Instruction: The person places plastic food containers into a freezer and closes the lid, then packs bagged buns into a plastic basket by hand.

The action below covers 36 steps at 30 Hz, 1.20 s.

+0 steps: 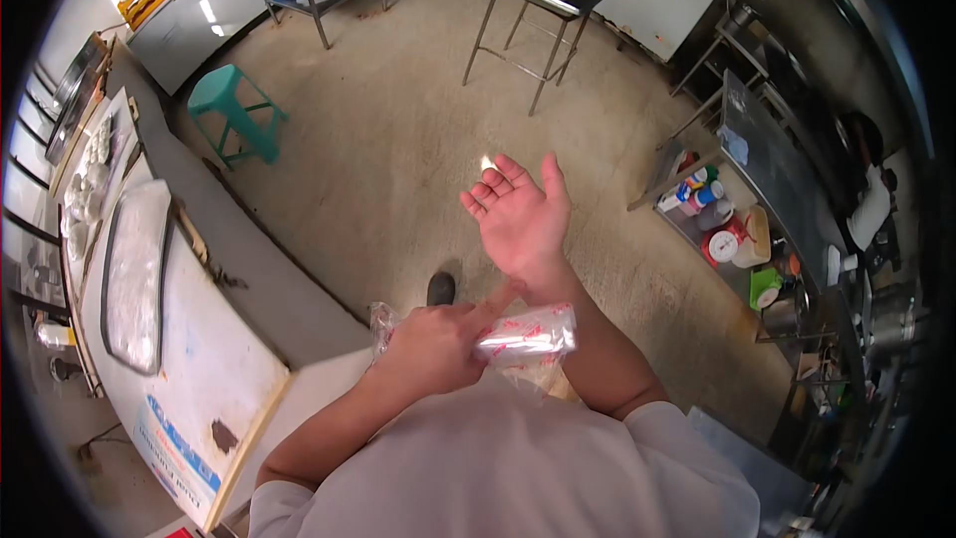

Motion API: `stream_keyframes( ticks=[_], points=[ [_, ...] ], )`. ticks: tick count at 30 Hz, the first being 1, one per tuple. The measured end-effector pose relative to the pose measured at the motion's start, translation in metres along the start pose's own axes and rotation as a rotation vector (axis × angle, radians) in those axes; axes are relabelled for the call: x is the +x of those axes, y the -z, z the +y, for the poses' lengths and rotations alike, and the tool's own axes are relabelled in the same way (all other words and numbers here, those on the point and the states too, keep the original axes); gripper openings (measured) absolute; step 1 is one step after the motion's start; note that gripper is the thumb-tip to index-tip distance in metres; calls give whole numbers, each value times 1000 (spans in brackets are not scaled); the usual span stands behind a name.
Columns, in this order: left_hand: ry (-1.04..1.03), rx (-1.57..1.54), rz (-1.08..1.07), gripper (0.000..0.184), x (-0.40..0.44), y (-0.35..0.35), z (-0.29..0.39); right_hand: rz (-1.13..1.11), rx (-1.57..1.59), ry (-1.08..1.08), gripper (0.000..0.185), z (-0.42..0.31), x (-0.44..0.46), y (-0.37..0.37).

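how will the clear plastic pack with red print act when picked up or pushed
The plastic pack is probably slippery, given its glossy surface. Its loose, crinkled edges suggest it would flop there. Only the left hand grips it, so it may be fairly light.

Light is moderate and soft, leaving the right hand (523, 224) evenly lit and fairly sharp. Just beside its fingertips, 1 small bright patch glares against the floor (378, 139). White reflections streak the plastic-wrapped roll (536, 333) in the left hand (433, 347). Far right of both hands, the area past the metal surface (772, 149) sinks into shadow; fisheye distortion bends the edges, softening into black corners.
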<state>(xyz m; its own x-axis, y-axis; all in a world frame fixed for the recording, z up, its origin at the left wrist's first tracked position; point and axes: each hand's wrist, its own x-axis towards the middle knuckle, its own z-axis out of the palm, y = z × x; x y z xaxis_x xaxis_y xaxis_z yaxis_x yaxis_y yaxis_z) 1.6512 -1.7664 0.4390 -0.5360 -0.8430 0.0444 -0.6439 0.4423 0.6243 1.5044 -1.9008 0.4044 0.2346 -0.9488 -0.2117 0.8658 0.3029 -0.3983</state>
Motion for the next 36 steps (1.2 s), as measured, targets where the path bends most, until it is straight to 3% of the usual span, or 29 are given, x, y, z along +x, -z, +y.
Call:
stream_keyframes(
  ticks=[4, 7, 20, 26, 36],
  points=[
    [-43, -74, 107, 93, 67, 32, -60, -48, 24, -46, 58, -23, 94, -19],
    [44, -117, 157, 95, 126, 71, -97, -33, -7, -95, 59, -34, 164, -35],
    [-34, 10, 30, 101, 358, 139, -225, 106, -9, -157, 56, -99, 442, -40],
    [255, -77, 109, 100, 484, 170, -267, 119, -113, -287, 54, -128, 561, -40],
    [352, -61, 195, 87, 593, 235, -350, 86, -224, -466, 52, -132, 735, -67]
  ],
)
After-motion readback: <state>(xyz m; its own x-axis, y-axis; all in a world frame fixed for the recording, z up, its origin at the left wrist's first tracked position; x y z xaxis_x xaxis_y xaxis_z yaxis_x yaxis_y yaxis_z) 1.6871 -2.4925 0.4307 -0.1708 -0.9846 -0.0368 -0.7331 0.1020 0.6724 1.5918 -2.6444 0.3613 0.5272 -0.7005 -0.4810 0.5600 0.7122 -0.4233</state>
